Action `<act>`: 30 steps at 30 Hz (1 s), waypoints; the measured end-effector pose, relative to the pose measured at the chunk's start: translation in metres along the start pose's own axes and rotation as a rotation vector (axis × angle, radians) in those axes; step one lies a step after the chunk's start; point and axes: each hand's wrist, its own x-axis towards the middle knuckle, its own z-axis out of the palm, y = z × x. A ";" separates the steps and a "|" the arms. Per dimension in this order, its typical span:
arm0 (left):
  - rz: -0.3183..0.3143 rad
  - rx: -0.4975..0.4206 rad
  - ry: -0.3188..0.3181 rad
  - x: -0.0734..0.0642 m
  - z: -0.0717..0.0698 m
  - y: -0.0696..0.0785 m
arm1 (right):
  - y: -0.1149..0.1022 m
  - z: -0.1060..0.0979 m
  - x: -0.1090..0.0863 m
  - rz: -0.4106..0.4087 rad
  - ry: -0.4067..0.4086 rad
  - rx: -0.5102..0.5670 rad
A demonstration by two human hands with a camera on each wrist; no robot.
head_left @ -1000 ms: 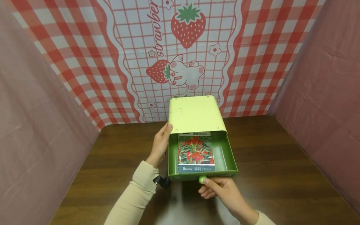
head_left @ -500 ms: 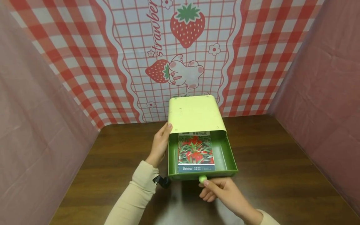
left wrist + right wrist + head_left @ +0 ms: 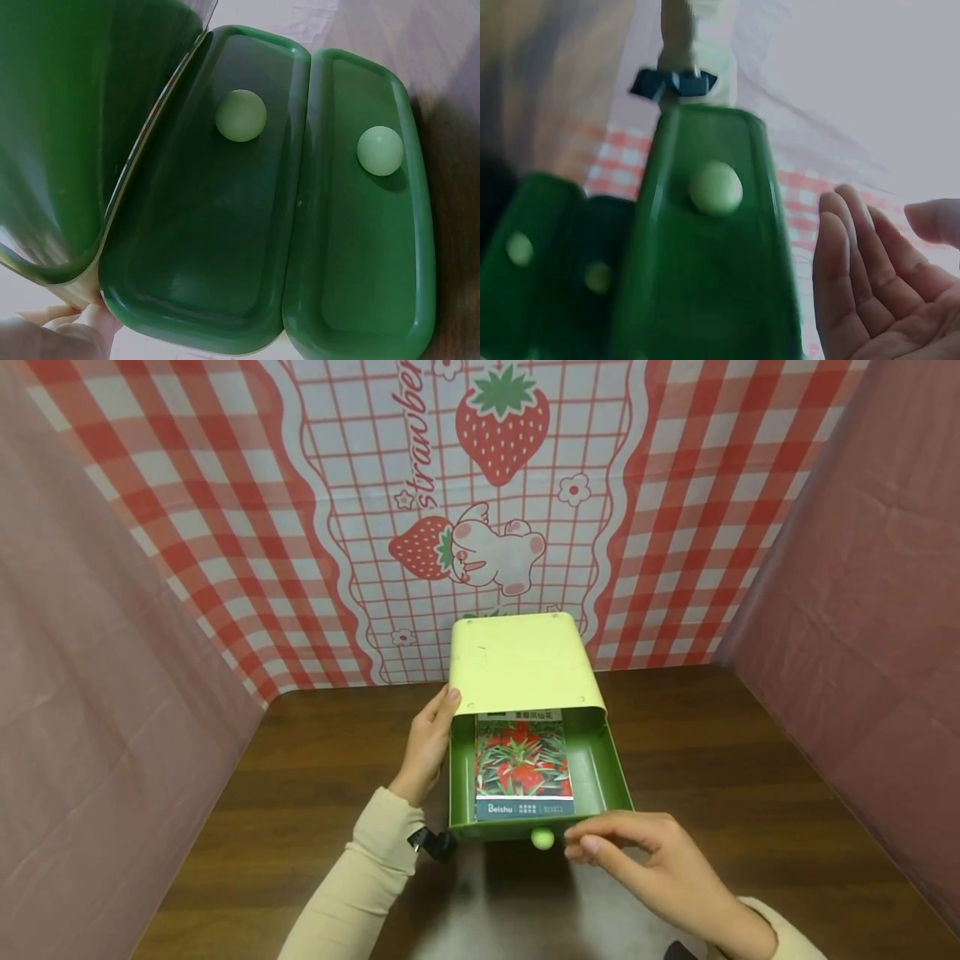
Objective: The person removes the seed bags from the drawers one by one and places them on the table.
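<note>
A small desktop drawer cabinet (image 3: 525, 664) with a pale yellow shell stands on the table. Its green top drawer (image 3: 600, 768) is pulled out. Inside lies a flat packet (image 3: 522, 760) printed with red flowers and "Beishu" lettering; its far end is under the shell. My left hand (image 3: 427, 743) holds the cabinet's left side, thumb at the front upper corner. Just right of the drawer's round light green knob (image 3: 542, 838) is my right hand (image 3: 652, 860), apart from it. The right wrist view shows that hand (image 3: 885, 292) with fingers extended and nothing in them.
Two lower green drawers, a middle one (image 3: 202, 202) and a bottom one (image 3: 360, 217), are closed, each with a round knob. A strawberry-patterned checked cloth (image 3: 495, 485) hangs behind the brown wooden table (image 3: 720, 760). Pink cloths (image 3: 862, 577) flank both sides.
My right hand has let go of the drawer's knob and moved right, its fingers spreading. The left hand, the cabinet, the drawer and the packet have stayed in place.
</note>
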 end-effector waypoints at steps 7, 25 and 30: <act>-0.004 -0.014 -0.002 -0.001 0.000 0.002 | -0.007 -0.018 0.018 -0.019 0.103 -0.108; 0.005 -0.006 0.000 0.000 0.000 -0.001 | 0.038 -0.022 0.076 0.252 -0.176 -0.639; 0.008 -0.010 -0.003 0.000 0.001 0.000 | 0.042 -0.018 0.083 0.257 -0.232 -0.773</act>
